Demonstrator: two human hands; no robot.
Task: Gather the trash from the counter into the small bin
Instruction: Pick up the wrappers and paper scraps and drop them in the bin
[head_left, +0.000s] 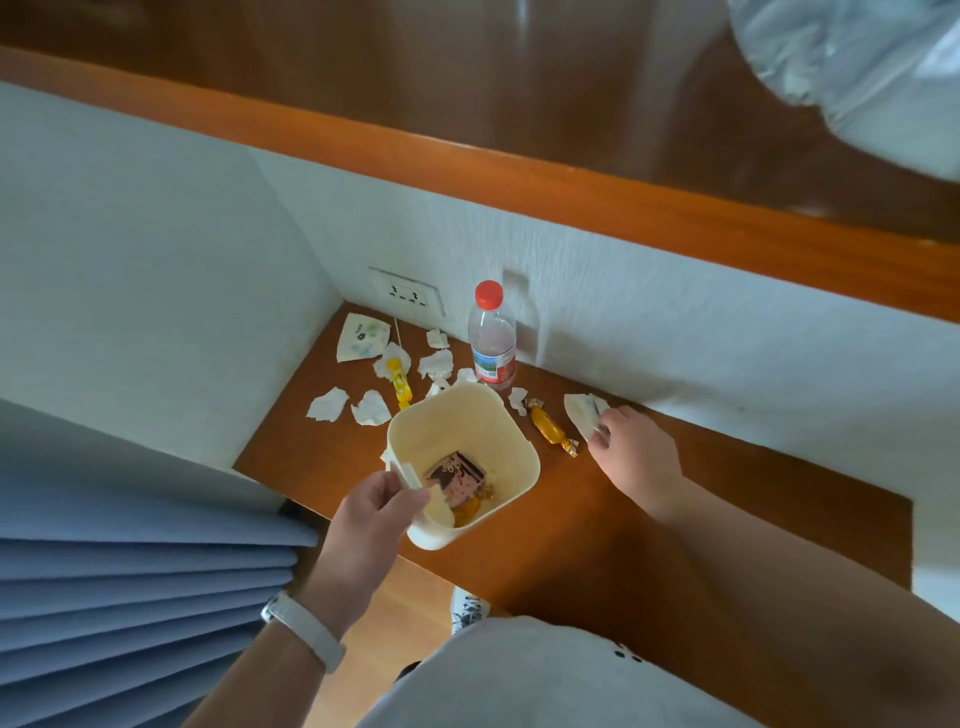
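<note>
a: where's the bin sitting?

b: the small bin (464, 462) is at the front edge of the wooden counter (649, 519), its near corner hanging past the edge. the left hand (371, 512) pinches the tab on the near left rim, thumb and fingers closed on it. the mouth faces up, tipped a little toward the camera.

a: what's inside?

b: a dark wrapper (458, 477) and an amber candy piece (466, 512) on the bottom.

a: and the other hand?

b: the right hand (636, 449) is down on the counter to the right of the bin, fingers curled closed on a white tissue (582, 413) near the wall (675, 332).

a: room to move?

b: the left side is boxed in by a corner wall. right of the hand the counter is bare wood up to its end.

a: what else lies there?

b: a gold candy (550, 430) between bin and right hand, long axis running from the back left to the front right. a plastic bottle (491, 338) stands upright against the wall behind the bin. crumpled paper scraps (327, 404) and a yellow tube (400, 387) lie to the back left.
</note>
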